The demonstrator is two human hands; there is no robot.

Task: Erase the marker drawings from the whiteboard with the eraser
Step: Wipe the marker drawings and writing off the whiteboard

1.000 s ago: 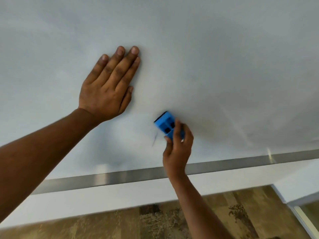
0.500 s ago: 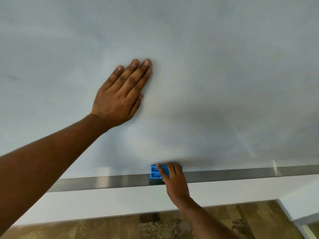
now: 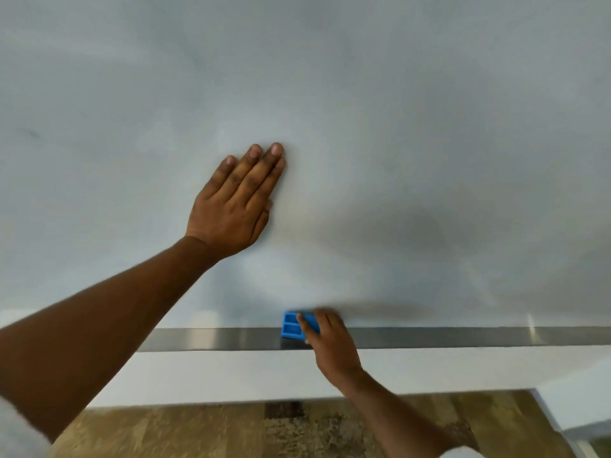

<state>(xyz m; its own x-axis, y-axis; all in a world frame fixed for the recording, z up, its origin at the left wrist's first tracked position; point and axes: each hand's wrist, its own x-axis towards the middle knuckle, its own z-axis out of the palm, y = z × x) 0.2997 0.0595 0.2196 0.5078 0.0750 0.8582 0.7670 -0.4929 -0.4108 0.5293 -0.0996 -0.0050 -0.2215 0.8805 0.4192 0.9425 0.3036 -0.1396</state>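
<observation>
Two hands are up against the whiteboard (image 3: pixel 396 110) in the head view. The left hand (image 3: pixel 236 206) lies flat on the board's lower middle, fingers straight and close together, palm pressed to the surface and holding nothing. The right hand (image 3: pixel 330 338) is at the board's bottom edge, its fingers laid over the blue eraser (image 3: pixel 292 329) and gripping it; the thumb is hidden, so how it wraps cannot be told. That eraser sits on the metal strip (image 3: pixel 463 337) running along the bottom edge, partly over the white surface just above it. A faint dark smudge (image 3: pixel 31 133) shows near the board's left edge. Below the strip come a white wall band (image 3: pixel 215 375) and a patterned brown floor (image 3: pixel 231 431).
</observation>
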